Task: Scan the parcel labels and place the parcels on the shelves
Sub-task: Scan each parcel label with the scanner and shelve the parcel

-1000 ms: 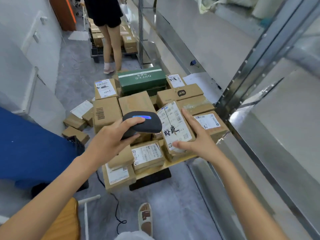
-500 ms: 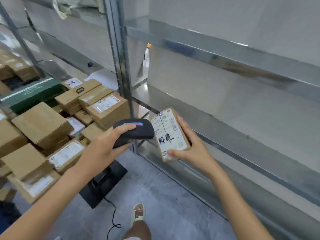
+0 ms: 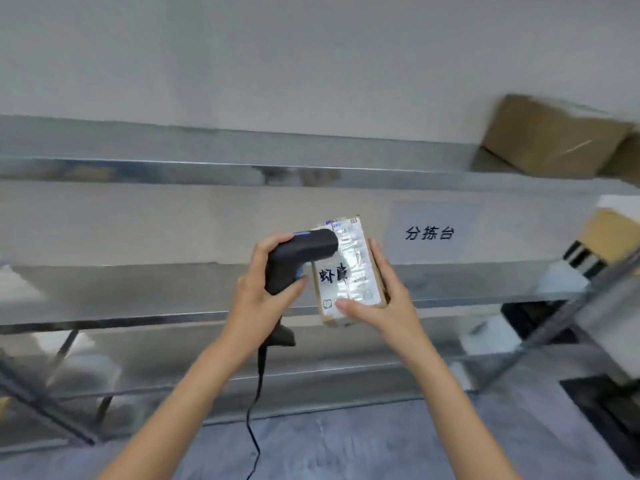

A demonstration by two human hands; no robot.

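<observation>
Parcel (image 3: 348, 271) sits in the right hand's (image 3: 377, 306) grip before the metal shelves (image 3: 138, 289), label facing the scanner (image 3: 298, 254) clenched in the left hand (image 3: 263, 292). Scanning looks underway; shelving this parcel remains, though boxes (image 3: 554, 136) already occupy the upper shelf.

Wall sign (image 3: 429, 233): "分拣台". Parcel (image 3: 346, 271) label: big handwritten chars, unclear.

Your two forearms enter from the bottom edge, both bare from elbow to wrist, with no sleeve cuff showing on either. Your left hand (image 3: 263, 289) and right hand (image 3: 384, 303) are ungloved, with no ring, watch or band that you can make out, and short, plain fingernails
</observation>
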